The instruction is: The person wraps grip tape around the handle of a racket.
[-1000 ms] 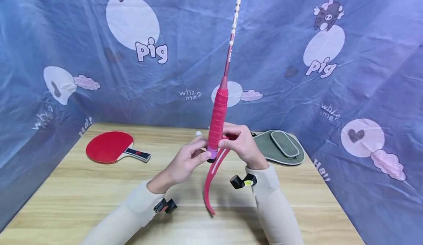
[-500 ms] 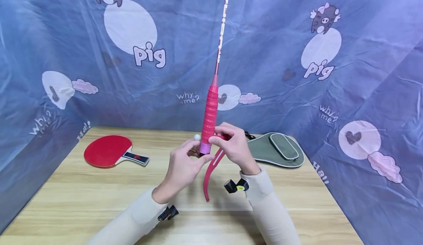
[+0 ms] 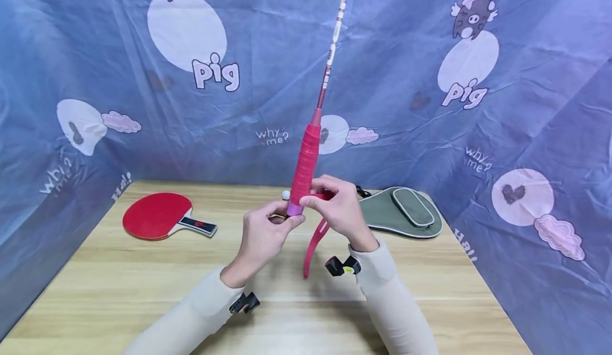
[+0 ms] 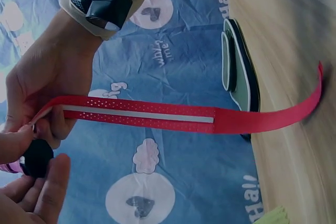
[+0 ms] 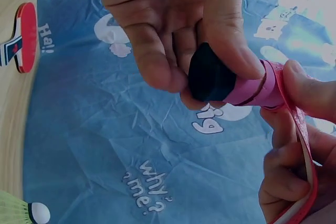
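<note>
A badminton racket (image 3: 306, 158) stands nearly upright above the table, its shaft leaning right and its head out of view. The left hand (image 3: 263, 235) holds the handle's bottom end, thumb and fingers about the black butt cap (image 5: 210, 74). Overlapping turns of red grip tape (image 4: 152, 116) cover most of the handle. Below them a purple band shows. The right hand (image 3: 341, 209) pinches the tape against the handle just above that band. From this hand the tape's loose tail hangs towards the table, with a pale stripe and rows of small holes visible in the left wrist view.
A red table tennis bat (image 3: 158, 216) lies at the left on the wooden table (image 3: 143, 286). Towards the back right is a green bat case (image 3: 397, 219). A shuttlecock (image 5: 21, 213) lies behind the hands. Blue printed cloth (image 3: 268, 68) walls the table in.
Over the last second both hands and the handle have shifted left. The racket's shaft stood straighter half a second ago and leans more right now. The tape's hanging tail reaches less far down.
</note>
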`<state>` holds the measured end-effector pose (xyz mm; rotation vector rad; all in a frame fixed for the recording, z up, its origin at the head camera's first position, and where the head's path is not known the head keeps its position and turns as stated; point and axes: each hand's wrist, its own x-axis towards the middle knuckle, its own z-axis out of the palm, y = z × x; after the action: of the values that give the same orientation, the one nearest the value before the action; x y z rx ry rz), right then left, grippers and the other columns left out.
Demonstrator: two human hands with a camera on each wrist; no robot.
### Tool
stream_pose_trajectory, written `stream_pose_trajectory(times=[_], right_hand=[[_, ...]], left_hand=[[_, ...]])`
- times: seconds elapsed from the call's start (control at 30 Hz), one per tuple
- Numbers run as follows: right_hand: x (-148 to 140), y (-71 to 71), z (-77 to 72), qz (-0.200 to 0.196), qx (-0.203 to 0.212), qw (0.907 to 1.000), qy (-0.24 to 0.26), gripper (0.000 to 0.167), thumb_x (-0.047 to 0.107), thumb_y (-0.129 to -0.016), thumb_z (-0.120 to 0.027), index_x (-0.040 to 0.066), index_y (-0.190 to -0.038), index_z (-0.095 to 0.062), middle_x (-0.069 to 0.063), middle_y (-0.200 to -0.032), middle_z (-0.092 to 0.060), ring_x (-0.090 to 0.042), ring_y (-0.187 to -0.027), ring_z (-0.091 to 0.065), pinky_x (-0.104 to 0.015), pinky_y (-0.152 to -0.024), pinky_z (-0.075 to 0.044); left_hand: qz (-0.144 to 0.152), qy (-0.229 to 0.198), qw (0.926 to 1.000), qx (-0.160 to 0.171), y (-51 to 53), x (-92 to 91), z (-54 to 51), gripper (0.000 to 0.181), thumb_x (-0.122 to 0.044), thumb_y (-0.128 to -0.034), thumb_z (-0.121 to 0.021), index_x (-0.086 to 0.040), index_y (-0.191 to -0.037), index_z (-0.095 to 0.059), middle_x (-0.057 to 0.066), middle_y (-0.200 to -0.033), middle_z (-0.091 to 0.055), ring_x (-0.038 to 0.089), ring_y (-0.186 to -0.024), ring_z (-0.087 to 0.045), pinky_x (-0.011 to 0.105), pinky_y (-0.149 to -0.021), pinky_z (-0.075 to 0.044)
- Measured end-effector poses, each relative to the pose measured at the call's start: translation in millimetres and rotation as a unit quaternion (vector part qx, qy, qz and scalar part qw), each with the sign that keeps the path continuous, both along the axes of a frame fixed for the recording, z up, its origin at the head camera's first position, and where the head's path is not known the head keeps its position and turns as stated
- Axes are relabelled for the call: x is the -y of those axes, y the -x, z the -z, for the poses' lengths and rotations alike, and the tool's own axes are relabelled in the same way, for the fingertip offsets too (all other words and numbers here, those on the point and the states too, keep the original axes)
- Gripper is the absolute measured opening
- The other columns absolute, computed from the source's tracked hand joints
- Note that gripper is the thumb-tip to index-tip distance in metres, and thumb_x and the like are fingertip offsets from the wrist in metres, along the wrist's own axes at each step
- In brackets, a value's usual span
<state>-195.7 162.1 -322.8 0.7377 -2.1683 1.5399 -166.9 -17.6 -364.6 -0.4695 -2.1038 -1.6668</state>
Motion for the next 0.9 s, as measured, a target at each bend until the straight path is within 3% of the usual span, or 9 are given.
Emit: stream_pose_trajectory(times=[0.17, 0.43, 0.6, 0.9], right_hand=[[1.2, -4.6, -0.6, -0.018, 0.019, 0.9996, 0.011, 0.027, 0.008, -0.079, -0.086, 0.005, -0.105, -0.078, -0.005, -0.079, -0.064, -0.011, -0.063, -0.050, -0.021, -0.053, -0.041], [-0.9, -8.1, -2.2, -0.043, 0.005, 0.9987, 0.026, 0.029, 0.011, -0.082, -0.084, 0.002, -0.109, -0.077, -0.002, -0.076, -0.057, -0.010, -0.062, -0.044, -0.022, -0.051, -0.036], [-1.4, -9.9, -4.1, -0.052, 0.012, 0.9981, 0.029, 0.030, 0.011, -0.082, -0.084, 0.001, -0.109, -0.077, 0.001, -0.078, -0.060, -0.010, -0.062, -0.046, -0.022, -0.051, -0.037], [-9.0, -13.3, -13.0, -0.083, -0.006, 0.9964, 0.014, 0.026, 0.003, -0.082, -0.082, -0.002, -0.107, -0.077, 0.000, -0.086, -0.067, -0.009, -0.064, -0.051, -0.020, -0.052, -0.041]], left_hand=[[0.040, -0.034, 0.9986, 0.005, -3.7, 0.4, 0.4, 0.028, -0.013, -0.0791, -0.087, -0.005, -0.104, -0.077, 0.013, -0.091, -0.077, 0.015, -0.076, -0.076, 0.024, -0.071, -0.062], [0.118, -0.075, 0.9900, 0.021, -4.7, 1.5, -1.2, 0.025, -0.004, -0.0855, -0.079, 0.005, -0.108, -0.073, 0.023, -0.095, -0.073, 0.010, -0.083, -0.074, 0.029, -0.079, -0.064], [0.139, -0.071, 0.9876, 0.019, -5.1, 4.6, -3.8, 0.021, -0.001, -0.0868, -0.077, 0.007, -0.106, -0.072, 0.024, -0.092, -0.072, 0.006, -0.079, -0.071, 0.028, -0.077, -0.064], [0.171, -0.061, 0.9830, -0.024, -6.4, 7.3, -6.9, 0.017, 0.005, -0.0877, -0.073, 0.008, -0.104, -0.071, 0.024, -0.087, -0.071, 0.006, -0.076, -0.067, 0.025, -0.070, -0.061]])
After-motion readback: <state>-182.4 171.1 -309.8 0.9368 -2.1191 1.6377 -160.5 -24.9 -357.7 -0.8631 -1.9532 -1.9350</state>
